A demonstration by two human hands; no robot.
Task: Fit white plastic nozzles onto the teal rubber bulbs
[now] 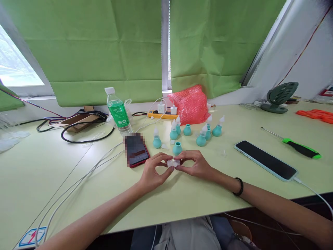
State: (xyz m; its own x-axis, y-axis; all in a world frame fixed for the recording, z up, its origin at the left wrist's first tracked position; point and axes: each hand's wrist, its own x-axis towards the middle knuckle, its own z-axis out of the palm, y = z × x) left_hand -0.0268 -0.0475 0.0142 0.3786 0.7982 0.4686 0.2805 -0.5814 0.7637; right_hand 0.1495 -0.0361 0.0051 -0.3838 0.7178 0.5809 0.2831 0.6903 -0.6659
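two hands at the near middle of a pale tabletop (pixel 197 198), seen from the head camera. a small clear plastic piece (pixel 171 163) lies between the fingertips of both hands, in front of the person's body; its longer side appears to run from left to right, so that one end faces each hand and neither hand is clearly nearer. the left hand (pixel 152 172) pinches the left end between thumb and fingers, the gap at the tips narrow and the thumb and forefinger bowed into a loop. the right hand (pixel 197 164) grips the right end in a like manner, its fingertips close together on the piece. the exact form of the piece is too small and too covered to tell. an uncapped teal bulb (pixel 177 149) stands upright just beyond the fingertips, its mouth facing up; whether the right hand touches it cannot be told. a second open bulb (pixel 187 130) stands farther back, among several teal bulbs with translucent tips (pixel 201 140). a loose translucent bit (pixel 164 146) lies just left of the nearer open bulb. a dark phone with a red edge (pixel 140 161) rests near the left hand, apart from it.
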